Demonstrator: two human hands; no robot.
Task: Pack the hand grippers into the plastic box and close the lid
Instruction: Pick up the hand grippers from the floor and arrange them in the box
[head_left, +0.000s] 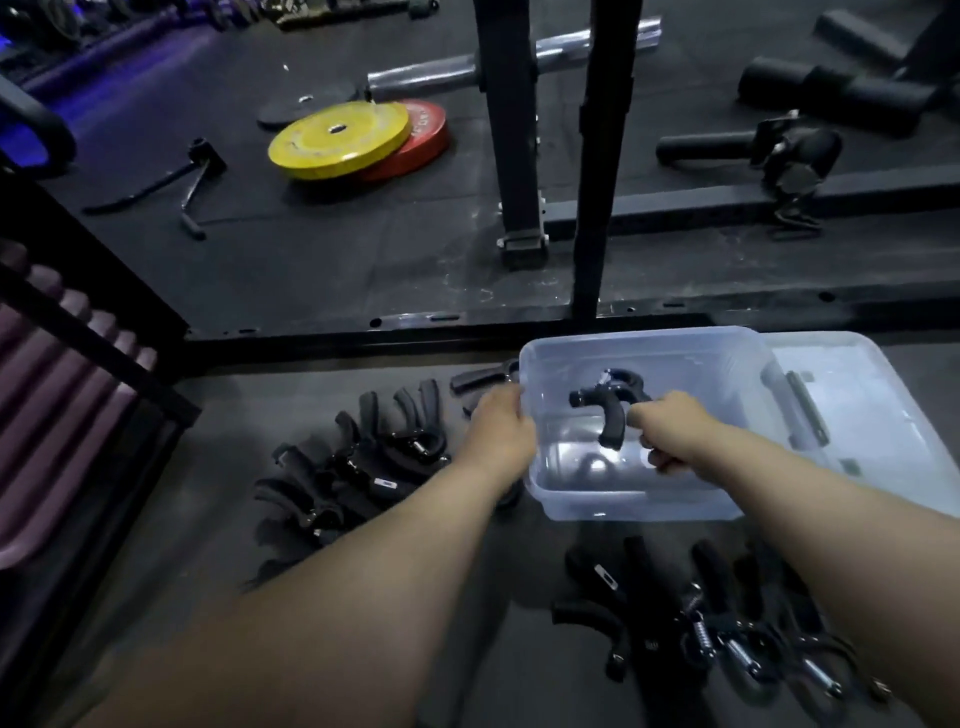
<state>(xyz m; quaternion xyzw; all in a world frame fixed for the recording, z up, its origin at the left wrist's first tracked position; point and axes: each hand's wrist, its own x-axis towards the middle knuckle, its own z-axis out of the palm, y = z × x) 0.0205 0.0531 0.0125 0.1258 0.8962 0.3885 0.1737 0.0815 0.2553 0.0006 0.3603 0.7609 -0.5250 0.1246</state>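
Observation:
A clear plastic box (540, 488) sits on the dark gym floor in front of me, its lid (878, 415) lying open to the right. My right hand (675, 431) is over the box, shut on a black hand gripper (610, 410) held above the box floor. My left hand (501, 431) grips the box's left wall. Several black hand grippers lie in a pile (358, 467) left of the box. Another pile of hand grippers (717, 618) lies on the floor near me, below the box. One more hand gripper (480, 378) lies behind my left hand.
Black rack uprights (597, 171) and a floor rail (363, 338) stand just behind the box. Yellow and red weight plates (343, 137) and a barbell (467, 73) lie farther back. A rack of purple rolls (47, 384) is at the left.

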